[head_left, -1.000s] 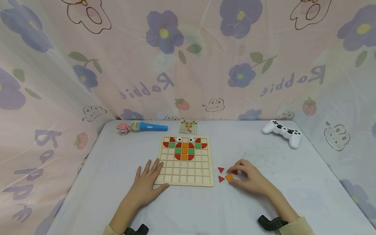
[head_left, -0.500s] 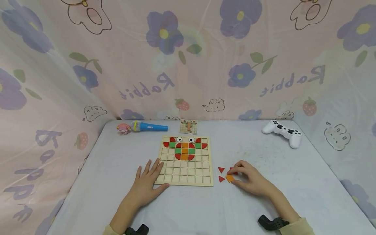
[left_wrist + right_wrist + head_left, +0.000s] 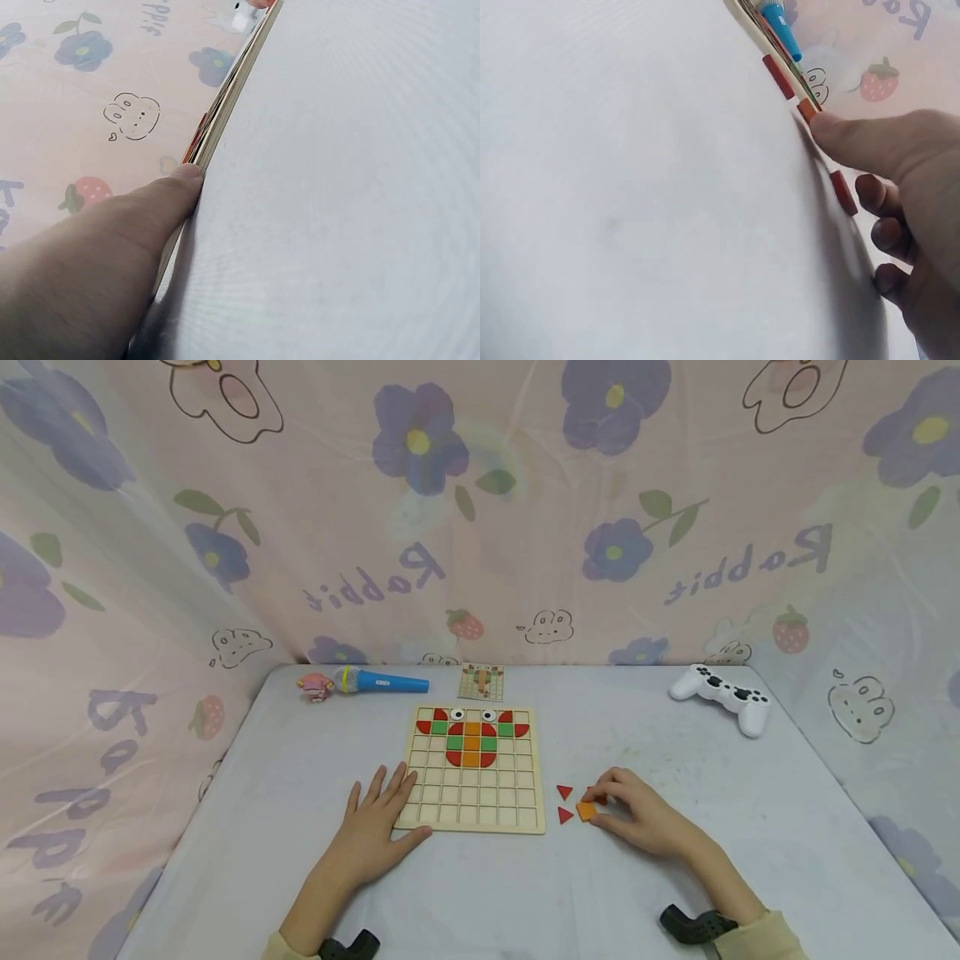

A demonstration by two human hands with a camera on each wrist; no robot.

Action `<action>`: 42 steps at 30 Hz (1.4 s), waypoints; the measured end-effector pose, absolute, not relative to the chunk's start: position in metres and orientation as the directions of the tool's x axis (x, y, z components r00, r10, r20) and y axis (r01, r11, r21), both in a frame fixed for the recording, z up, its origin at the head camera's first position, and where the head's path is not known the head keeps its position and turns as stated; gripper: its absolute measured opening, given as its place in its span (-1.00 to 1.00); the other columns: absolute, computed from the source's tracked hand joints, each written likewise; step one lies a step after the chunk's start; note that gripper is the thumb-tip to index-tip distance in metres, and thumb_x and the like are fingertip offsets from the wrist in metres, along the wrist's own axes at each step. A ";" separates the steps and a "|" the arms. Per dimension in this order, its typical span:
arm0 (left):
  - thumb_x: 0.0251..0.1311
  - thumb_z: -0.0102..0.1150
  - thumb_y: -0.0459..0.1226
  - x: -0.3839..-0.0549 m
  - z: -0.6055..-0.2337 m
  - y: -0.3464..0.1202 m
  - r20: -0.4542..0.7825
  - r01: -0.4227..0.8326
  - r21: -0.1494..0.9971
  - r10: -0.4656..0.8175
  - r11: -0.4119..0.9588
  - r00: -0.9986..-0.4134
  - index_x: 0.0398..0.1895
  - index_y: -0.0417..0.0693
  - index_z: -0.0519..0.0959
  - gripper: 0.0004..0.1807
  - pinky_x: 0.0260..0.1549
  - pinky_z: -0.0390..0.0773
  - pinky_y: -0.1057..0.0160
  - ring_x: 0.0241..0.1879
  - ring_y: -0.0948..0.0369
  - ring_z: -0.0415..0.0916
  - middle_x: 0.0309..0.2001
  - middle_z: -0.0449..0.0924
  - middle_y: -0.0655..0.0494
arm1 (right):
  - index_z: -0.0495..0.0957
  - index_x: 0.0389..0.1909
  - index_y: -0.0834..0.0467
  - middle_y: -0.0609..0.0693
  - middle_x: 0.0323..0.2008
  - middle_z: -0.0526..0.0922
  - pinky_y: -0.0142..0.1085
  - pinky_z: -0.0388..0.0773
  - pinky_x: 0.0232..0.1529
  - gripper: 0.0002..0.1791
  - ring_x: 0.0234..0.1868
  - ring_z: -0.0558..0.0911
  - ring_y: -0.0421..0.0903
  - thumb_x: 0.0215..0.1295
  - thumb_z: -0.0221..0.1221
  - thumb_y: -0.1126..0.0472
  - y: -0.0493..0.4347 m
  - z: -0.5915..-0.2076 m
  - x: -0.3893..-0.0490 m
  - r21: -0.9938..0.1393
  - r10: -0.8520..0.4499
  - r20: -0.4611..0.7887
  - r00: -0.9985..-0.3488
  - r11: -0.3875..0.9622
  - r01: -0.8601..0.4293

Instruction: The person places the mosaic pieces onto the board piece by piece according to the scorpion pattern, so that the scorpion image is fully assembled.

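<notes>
A wooden grid board [image 3: 480, 802] lies at the middle of the table, with red, green and orange pieces and two round eyes set into its upper squares. My left hand [image 3: 371, 839] lies flat with fingers spread, fingertips on the board's left edge and thumb [image 3: 184, 180] at its near edge. To the right of the board, my right hand [image 3: 637, 814] pinches an orange square tile [image 3: 586, 812] between thumb and index finger, low at the tabletop. Two red triangles [image 3: 564, 792] lie just left of that tile. Another red piece [image 3: 597, 795] is partly hidden under the right fingers.
Behind the board lies a small pattern card [image 3: 482, 682]. A blue toy microphone [image 3: 386, 682] and a pink figurine [image 3: 315, 687] are at the back left. A white game controller [image 3: 722, 697] sits at the back right, before a printed curtain [image 3: 510, 527].
The orange square tile has turned slightly under the right fingertips, and the index finger has come down beside it. The left hand and the board have stayed in place.
</notes>
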State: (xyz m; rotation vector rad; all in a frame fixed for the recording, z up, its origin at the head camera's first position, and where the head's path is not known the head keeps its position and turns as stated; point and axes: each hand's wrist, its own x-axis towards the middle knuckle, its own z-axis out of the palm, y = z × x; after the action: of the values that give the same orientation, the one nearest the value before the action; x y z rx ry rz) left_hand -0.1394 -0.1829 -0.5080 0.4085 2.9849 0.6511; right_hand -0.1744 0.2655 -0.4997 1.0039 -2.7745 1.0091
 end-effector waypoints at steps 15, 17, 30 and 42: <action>0.34 0.17 0.34 -0.140 -0.510 -0.183 0.000 0.238 0.409 0.261 0.881 -0.965 0.68 -0.01 0.23 0.00 0.55 -0.22 -0.46 0.70 -0.18 -0.17 0.70 0.03 0.01 | 0.73 -0.03 0.10 -0.10 -0.20 0.62 -0.23 0.58 -0.13 -0.77 -0.14 0.53 -0.11 0.33 0.45 0.28 0.202 -0.484 -0.194 -0.596 -0.356 0.177 -0.918 0.703 -0.388; 0.34 0.17 0.34 -0.140 -0.510 -0.183 -0.003 0.237 0.408 0.261 0.882 -0.965 0.68 -0.01 0.22 0.00 0.55 -0.22 -0.45 0.70 -0.17 -0.17 0.70 0.02 0.02 | 0.73 -0.02 0.12 -0.08 -0.21 0.62 -0.22 0.56 -0.14 -0.76 -0.15 0.52 -0.09 0.32 0.45 0.27 0.187 -0.483 -0.197 -0.602 -0.357 0.177 -0.917 0.698 -0.388; 0.36 0.17 0.32 -0.140 -0.511 -0.183 -0.009 0.238 0.419 0.266 0.876 -0.964 0.69 -0.01 0.21 0.00 0.54 -0.23 -0.46 0.70 -0.19 -0.18 0.71 0.02 0.00 | 0.73 -0.01 0.15 -0.08 -0.20 0.61 -0.29 0.57 -0.13 -0.75 -0.13 0.52 -0.12 0.35 0.45 0.18 0.107 -0.480 -0.210 -0.647 -0.420 0.155 -0.894 0.641 -0.413; 0.35 0.14 0.37 -0.141 -0.513 -0.184 -0.005 0.236 0.414 0.261 0.879 -0.965 0.69 0.01 0.22 0.01 0.55 -0.24 -0.45 0.70 -0.17 -0.18 0.71 0.02 0.03 | 0.74 0.02 0.11 -0.12 -0.21 0.57 -0.36 0.45 -0.28 -0.73 -0.25 0.44 -0.19 0.41 0.41 0.09 0.085 -0.492 -0.209 -0.656 -0.440 0.118 -0.890 0.638 -0.403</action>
State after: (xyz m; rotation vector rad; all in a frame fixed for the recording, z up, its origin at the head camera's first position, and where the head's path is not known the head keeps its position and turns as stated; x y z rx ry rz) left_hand -0.1407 -0.1838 -0.5132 0.3951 2.9861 0.6460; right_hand -0.2089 0.0850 -0.4917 0.7446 -2.8904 1.1369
